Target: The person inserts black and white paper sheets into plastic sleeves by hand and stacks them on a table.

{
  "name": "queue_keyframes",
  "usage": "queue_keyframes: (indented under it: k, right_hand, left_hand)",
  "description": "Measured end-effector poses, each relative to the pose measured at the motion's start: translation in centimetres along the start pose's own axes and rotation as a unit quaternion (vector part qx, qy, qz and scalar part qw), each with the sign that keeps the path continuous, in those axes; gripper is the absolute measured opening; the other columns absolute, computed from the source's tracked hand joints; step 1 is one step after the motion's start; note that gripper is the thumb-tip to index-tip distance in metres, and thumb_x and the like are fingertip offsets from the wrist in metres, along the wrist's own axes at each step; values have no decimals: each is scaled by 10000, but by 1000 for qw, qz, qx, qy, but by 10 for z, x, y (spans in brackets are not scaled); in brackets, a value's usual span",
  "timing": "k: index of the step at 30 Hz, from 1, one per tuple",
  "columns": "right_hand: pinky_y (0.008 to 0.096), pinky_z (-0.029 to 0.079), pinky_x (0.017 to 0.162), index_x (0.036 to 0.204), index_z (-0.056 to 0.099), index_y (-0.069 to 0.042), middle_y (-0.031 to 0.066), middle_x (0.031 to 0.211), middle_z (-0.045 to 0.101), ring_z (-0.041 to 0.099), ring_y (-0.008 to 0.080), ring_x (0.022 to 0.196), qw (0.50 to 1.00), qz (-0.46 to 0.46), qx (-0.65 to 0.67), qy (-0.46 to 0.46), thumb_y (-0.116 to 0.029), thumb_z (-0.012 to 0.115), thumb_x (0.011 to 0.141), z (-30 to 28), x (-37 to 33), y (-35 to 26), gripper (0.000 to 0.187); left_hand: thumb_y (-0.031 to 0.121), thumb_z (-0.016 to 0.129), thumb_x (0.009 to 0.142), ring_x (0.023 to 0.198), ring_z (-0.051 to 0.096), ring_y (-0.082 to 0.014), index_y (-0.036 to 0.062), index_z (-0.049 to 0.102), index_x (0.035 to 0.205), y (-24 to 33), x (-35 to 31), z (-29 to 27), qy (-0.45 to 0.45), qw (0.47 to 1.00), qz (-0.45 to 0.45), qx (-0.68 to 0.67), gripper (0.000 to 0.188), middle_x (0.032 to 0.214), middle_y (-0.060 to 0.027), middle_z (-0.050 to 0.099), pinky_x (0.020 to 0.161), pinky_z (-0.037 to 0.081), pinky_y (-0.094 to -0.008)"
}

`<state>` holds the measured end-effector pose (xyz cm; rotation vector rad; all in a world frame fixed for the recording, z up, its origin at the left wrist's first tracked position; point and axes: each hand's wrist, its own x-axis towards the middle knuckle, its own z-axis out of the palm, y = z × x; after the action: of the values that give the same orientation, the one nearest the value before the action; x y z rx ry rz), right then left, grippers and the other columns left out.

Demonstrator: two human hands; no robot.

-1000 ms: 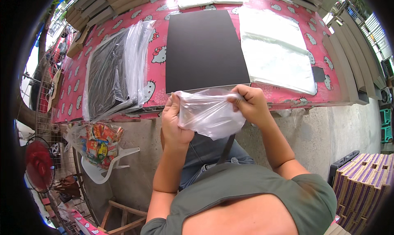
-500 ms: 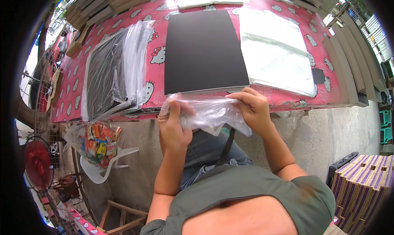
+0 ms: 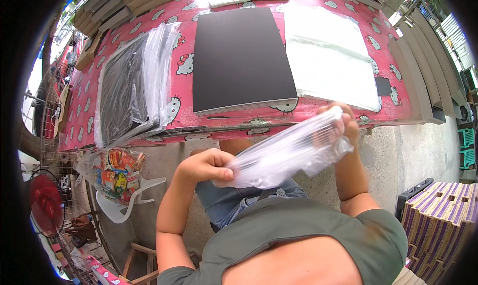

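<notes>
A clear plastic bag (image 3: 286,153) is stretched slantwise between my hands, in front of the table's near edge and above my lap. My left hand (image 3: 211,166) pinches its lower left end between thumb and fingers. Higher up, my right hand (image 3: 343,125) grips the other end, its fingers partly covered by the plastic. Beyond the bag, a flat black board or sheet stack (image 3: 244,61) lies on the table with a pale lower edge. Left of it rests a pile of black sheets in clear plastic (image 3: 127,85). A stack of clear, whitish plastic bags (image 3: 331,61) lies to its right.
The table wears a pink cartoon-print cloth (image 3: 181,93). Brown cardboard pieces (image 3: 418,71) stand along its right side. A white plastic chair (image 3: 117,208) holds a bag of colourful packets (image 3: 122,173) at lower left. Bundled cartons (image 3: 440,225) are stacked at lower right.
My hands have drawn apart: the left moved down toward me, the right moved out to the right. The bag, bunched at the table edge before, is now pulled long and slanted.
</notes>
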<state>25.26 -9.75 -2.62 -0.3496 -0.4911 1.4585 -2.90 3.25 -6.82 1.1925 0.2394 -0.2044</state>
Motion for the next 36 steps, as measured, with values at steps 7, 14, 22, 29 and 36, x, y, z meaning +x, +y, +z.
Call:
queue_keyframes:
  k: [7,14,22,29,36]
  right_hand:
    - [283,460,653,867,633,26,80,824,646,587,155,731,932,212,-277,-93,-125,664,697,-57,11,10,229]
    - [300,475,701,884,615,7,81,853,635,591,171,770,989,78,-121,24,-155,602,754,-33,8,18,208]
    - [284,473,634,839,635,11,67,760,637,599,172,696,828,160,-482,-239,-100,693,674,-54,12,20,208]
    - [242,420,723,943,551,3,56,856,585,532,118,835,887,113,-444,55,-105,627,744,-98,8,0,239]
    - [295,449,679,953,583,21,143,834,597,583,236,789,627,-3,-736,256,57,548,611,-62,65,-5,346]
  left_hand:
    - [479,449,829,1068,465,-242,78,312,1295,-7,22,19,199,756,583,-223,630,1205,-134,426,935,390,-400]
    - [264,673,693,598,551,-151,39,619,743,-10,-14,-12,68,983,160,58,236,683,-17,590,553,450,-307]
    - [426,604,767,783,592,-189,60,546,1054,-12,-10,-14,-116,808,417,-398,469,953,-63,616,760,473,-356]
    - [268,573,791,831,580,-223,17,448,1154,-43,-17,-26,287,896,237,-243,459,979,-112,581,755,471,-394]
    - [22,473,810,607,530,-124,39,531,960,-12,22,-49,557,752,326,-132,162,763,-60,553,525,433,-247]
